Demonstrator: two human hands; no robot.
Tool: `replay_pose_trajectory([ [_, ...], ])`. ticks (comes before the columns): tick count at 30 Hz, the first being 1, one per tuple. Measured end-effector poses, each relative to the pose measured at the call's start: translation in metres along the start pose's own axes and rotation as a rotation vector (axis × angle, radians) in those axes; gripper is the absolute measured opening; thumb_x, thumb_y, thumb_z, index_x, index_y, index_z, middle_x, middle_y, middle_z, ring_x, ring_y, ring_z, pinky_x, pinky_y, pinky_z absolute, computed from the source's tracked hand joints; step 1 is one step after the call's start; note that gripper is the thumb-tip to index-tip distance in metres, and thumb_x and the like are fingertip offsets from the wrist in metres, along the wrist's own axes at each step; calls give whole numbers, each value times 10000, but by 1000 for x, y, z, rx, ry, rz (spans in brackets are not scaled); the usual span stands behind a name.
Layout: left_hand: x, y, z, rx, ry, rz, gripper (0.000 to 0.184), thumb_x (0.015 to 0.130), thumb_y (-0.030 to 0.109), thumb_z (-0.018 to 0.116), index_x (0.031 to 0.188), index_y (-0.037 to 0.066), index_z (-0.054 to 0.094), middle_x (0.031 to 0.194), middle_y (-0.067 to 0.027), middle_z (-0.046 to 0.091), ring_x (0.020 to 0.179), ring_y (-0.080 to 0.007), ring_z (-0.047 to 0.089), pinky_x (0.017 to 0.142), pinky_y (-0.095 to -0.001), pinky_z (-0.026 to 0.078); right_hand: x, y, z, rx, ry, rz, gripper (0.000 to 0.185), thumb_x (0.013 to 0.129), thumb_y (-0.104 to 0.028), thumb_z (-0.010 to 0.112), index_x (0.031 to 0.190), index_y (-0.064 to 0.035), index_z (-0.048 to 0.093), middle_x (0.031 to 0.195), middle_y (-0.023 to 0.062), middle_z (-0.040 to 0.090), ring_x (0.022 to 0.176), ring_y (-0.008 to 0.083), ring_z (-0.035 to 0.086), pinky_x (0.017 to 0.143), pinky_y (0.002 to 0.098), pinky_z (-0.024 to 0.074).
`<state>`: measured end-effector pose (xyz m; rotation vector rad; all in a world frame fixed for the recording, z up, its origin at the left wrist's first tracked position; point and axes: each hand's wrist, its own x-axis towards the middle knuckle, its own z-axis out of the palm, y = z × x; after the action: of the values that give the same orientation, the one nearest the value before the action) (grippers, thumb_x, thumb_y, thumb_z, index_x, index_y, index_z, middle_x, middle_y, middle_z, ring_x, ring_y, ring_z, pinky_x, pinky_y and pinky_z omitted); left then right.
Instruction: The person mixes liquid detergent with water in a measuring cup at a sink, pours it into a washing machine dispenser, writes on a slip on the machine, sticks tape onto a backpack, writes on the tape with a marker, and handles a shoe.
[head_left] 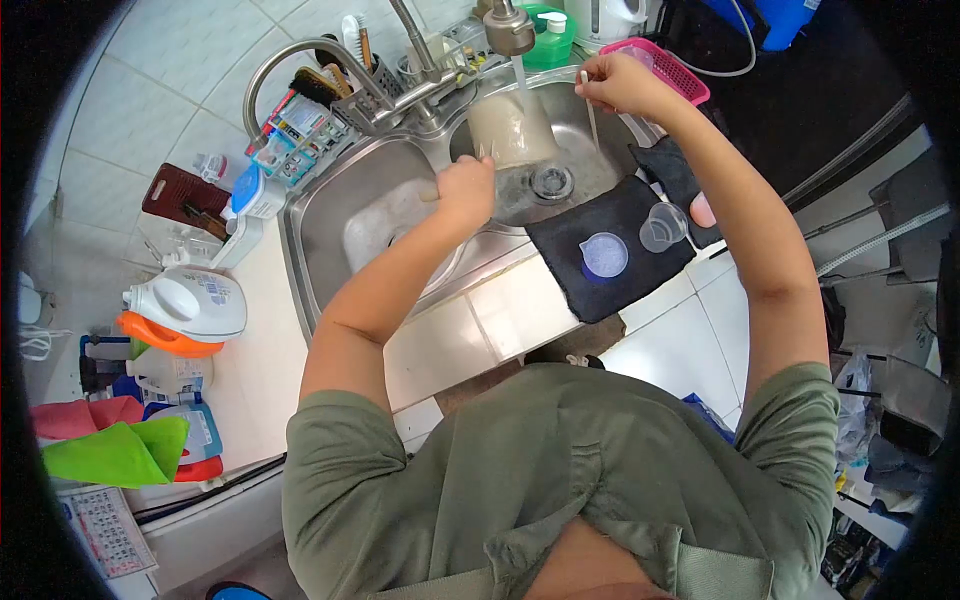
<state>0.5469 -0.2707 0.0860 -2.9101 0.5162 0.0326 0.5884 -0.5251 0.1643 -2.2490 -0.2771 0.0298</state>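
Note:
My left hand [466,190] is closed around the handle of a beige cylindrical pot [512,130]; the handle's end shows past my fist. The pot is tilted over the right basin of the steel sink [300,235]. Water from the faucet [510,30] runs down at the pot. My right hand [622,84] pinches a thin white stick [592,125], which points down into the same basin. Nearer my body, a small plastic measuring cup [604,257] with bluish contents stands on a black cloth [570,285]. Beside it is a clear plastic cup [662,228].
A curved tap [262,85] arches over the left basin. Brushes and bottles crowd the back left, with a white detergent jug [200,300] on the left counter. A pink basket [680,75] and a green container [550,45] stand behind the sink. A pinkish rounded thing [703,211] lies near the cloth.

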Motion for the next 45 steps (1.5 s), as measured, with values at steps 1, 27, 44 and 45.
replay_pose_trajectory([
  [1, 2, 0, 2, -63, -3, 3, 200, 816, 115, 487, 982, 38, 567, 923, -185, 618, 884, -325, 620, 716, -424, 504, 0, 1, 0, 30, 0, -5, 157, 779, -178, 643, 795, -26, 611, 569, 37, 561, 454, 112, 524, 432, 264, 421],
  [27, 118, -34, 38, -55, -128, 135, 339, 706, 159, 647, 1041, 116, 634, 1094, -108, 605, 1032, -268, 569, 875, -490, 409, 3, 15, -5, 110, -62, 81, 158, 789, -207, 637, 772, -56, 597, 576, 8, 550, 454, 91, 514, 415, 242, 411],
  [44, 167, 26, 27, -1851, -324, -443, 113, 771, 173, 612, 753, 65, 583, 524, -64, 517, 359, -144, 384, 360, -298, 352, 26, 1, 13, 50, -112, 106, 150, 811, -201, 620, 752, -72, 572, 594, -24, 526, 477, 70, 501, 411, 208, 386],
  [45, 166, 21, 29, -1606, -158, -267, 125, 744, 173, 605, 731, 51, 581, 561, -84, 549, 412, -176, 458, 399, -310, 389, 24, -2, 13, 49, -112, 101, 150, 811, -201, 620, 752, -72, 572, 594, -24, 526, 477, 70, 501, 411, 208, 386],
])
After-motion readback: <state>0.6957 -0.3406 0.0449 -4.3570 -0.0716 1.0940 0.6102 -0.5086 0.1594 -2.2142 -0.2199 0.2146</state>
